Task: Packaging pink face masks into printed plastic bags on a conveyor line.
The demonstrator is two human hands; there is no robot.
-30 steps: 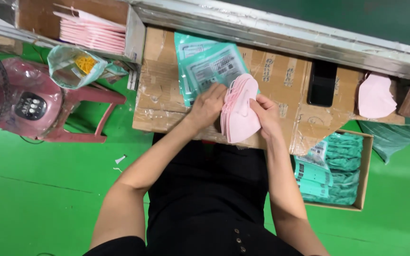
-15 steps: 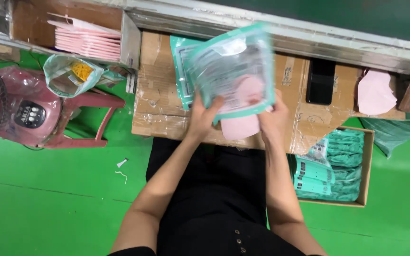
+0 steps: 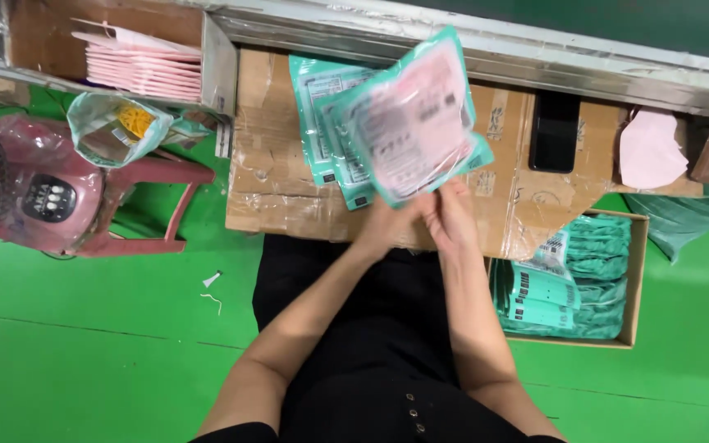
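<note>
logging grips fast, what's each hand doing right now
Left hand: closed on the lower edge of the teal pouch.
Right hand: closed on the same pouch's lower edge.

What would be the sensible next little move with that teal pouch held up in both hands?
Probably press the pouch's lower edge closed. Both the left hand and right hand pinch the bottom of the teal pouch, which is raised over the cardboard work surface with pink masks showing inside.
</note>
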